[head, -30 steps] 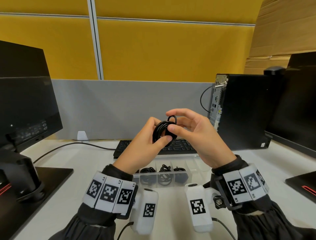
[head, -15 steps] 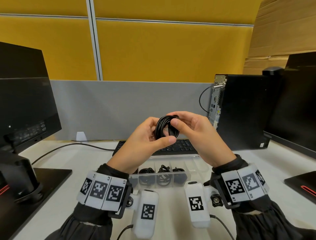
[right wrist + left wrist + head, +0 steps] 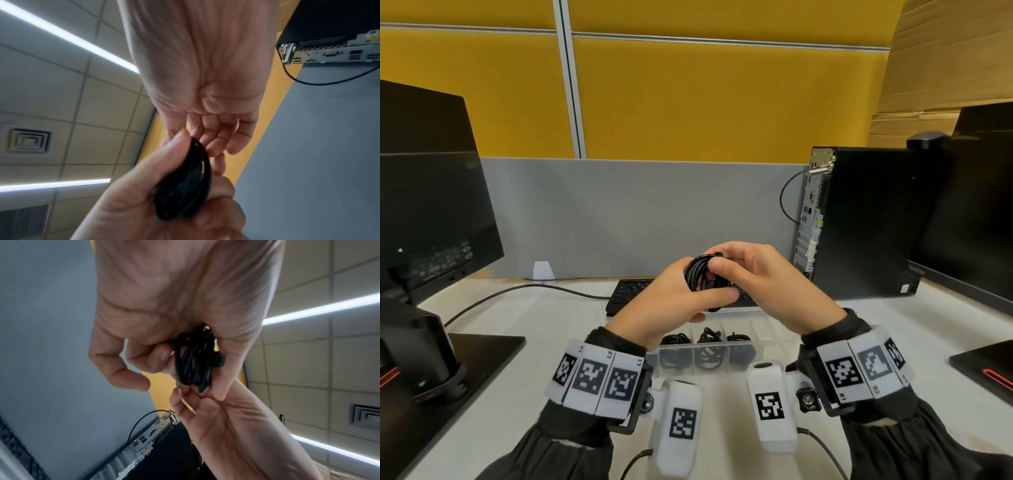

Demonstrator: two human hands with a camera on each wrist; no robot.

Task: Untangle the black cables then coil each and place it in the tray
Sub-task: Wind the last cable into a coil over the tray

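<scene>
White desk: tray, keyboard, monitors.

Both hands are up in front of the chest, close together and touching. The left hand has its back to the head camera — its thumb points right and presses on a black coil, and its fingers curl round the far side. The right hand comes in from the right, its thumb and fingers pinching the top of the coil. Both wrists wear white bands with black square marks over dark sleeves.
</scene>
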